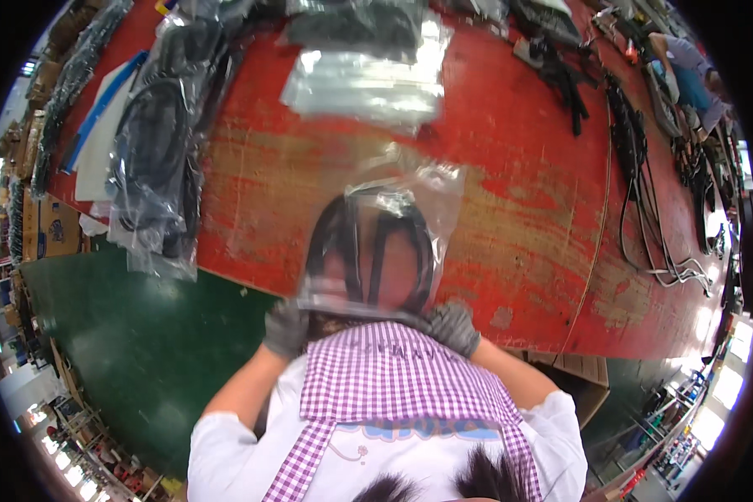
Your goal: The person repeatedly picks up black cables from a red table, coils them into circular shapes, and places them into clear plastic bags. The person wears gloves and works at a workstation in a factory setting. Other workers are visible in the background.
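Both of my hands wear grey gloves and hold the near edge of a clear plastic bag, close to my checked apron at the front edge of the table. Inside the bag lies a black looped strap, its curve toward the far end and its lengths running toward me. My left hand is closed on the bag's left near corner, and my right hand is closed on the right one. Motion blurs the bag's near edge, and my fingertips are partly hidden.
Flat clear bags lie farther back on the red table. Bagged black pieces are piled at left, black straps and cords at right. Another person is at the far right. A cardboard box stands below the table edge.
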### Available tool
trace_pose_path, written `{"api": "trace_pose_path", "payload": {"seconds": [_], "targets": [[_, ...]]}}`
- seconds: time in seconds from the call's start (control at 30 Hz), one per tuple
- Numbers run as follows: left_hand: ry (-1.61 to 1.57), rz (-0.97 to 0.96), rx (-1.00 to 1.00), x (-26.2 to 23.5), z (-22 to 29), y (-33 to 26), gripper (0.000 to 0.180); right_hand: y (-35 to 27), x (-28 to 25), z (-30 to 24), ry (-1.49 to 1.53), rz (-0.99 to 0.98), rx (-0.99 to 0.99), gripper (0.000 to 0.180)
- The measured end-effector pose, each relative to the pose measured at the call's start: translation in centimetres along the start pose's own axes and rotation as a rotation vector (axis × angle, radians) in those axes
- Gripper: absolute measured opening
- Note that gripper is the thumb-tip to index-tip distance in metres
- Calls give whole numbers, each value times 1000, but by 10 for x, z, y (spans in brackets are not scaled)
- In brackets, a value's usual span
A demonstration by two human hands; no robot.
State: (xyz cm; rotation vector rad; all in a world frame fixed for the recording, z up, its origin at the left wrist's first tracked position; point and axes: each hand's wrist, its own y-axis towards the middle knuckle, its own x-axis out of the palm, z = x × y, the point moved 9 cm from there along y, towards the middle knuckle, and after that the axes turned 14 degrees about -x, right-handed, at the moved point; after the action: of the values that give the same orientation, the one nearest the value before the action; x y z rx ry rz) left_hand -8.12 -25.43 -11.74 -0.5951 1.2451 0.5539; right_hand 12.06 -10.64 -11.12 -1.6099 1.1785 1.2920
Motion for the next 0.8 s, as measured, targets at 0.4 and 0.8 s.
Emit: {"api": "trace_pose_path", "payload": {"seconds": [0.4,0.8], "targets": [[-186,-125,181,2,37,33,29,-7,10,8,208,-76,-20,42],[-894,-1080,-31,-138,174,114,42,-8,-105,75,830,734,98,44]]}}
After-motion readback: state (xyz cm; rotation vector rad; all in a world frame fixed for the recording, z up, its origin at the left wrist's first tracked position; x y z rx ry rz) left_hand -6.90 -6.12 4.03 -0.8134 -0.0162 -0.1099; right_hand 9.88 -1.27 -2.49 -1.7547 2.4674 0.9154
